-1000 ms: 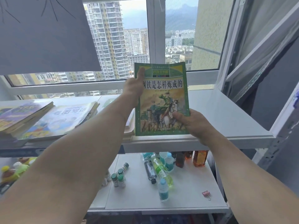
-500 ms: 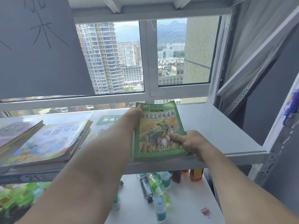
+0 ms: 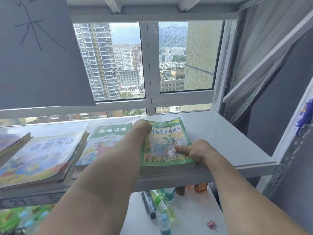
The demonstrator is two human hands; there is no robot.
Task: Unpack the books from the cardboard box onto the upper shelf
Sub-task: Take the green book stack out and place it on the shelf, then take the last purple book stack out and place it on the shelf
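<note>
A green-covered book (image 3: 165,143) with a horse rider on its front lies flat on the white upper shelf (image 3: 228,141), near the front edge. My left hand (image 3: 141,128) holds its far left corner; the fingers are hidden behind the hand. My right hand (image 3: 194,150) grips its near right edge, thumb pressed on the cover. Left of it lies another green book (image 3: 105,141), partly under my left forearm. The cardboard box is not in view.
Stacked picture books (image 3: 42,155) fill the shelf's left part. A window (image 3: 149,65) stands behind the shelf, and a grey sheet (image 3: 39,56) hangs at the upper left. Below, a lower shelf (image 3: 194,211) carries several bottles (image 3: 160,202) and a small pink clip (image 3: 210,224).
The green book went from upright at the shelf's front edge to lying flat on the shelf. Both hands came down with it and still hold it.
</note>
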